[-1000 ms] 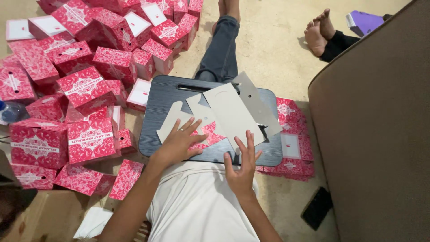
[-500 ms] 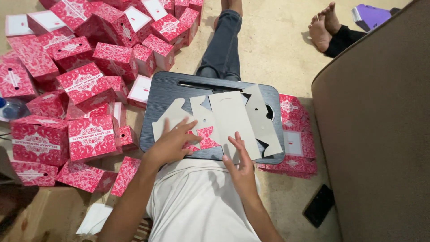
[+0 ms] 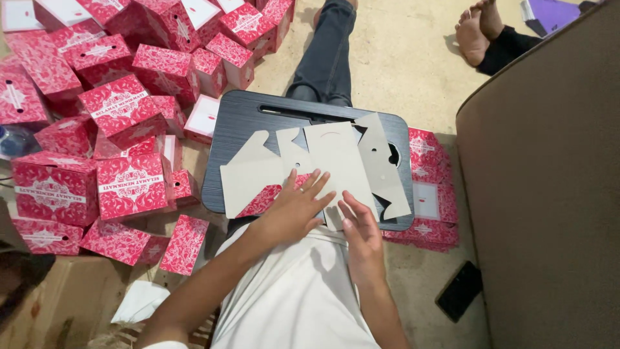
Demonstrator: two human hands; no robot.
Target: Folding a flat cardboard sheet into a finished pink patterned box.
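Both hands, left hand [image 3: 296, 210] and right hand [image 3: 361, 234], press open-palmed on flat grey die-cut cardboard [image 3: 336, 161]; glossy red boxes [image 3: 123, 187] crowd nine o'clock.

From my remote seat: soft, even indoor light falls from above, bright on the floor [image 3: 400, 58] and the cardboard blank [image 3: 323, 165]. Shadows stay faint under the hands. Mild sheen marks the tray [image 3: 248, 116]. Edges bend slightly; the lower left corner goes dim.

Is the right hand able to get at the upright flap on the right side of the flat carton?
Probably yes. The right hand rests on the carton, and nothing lies between it and the flap beside it.
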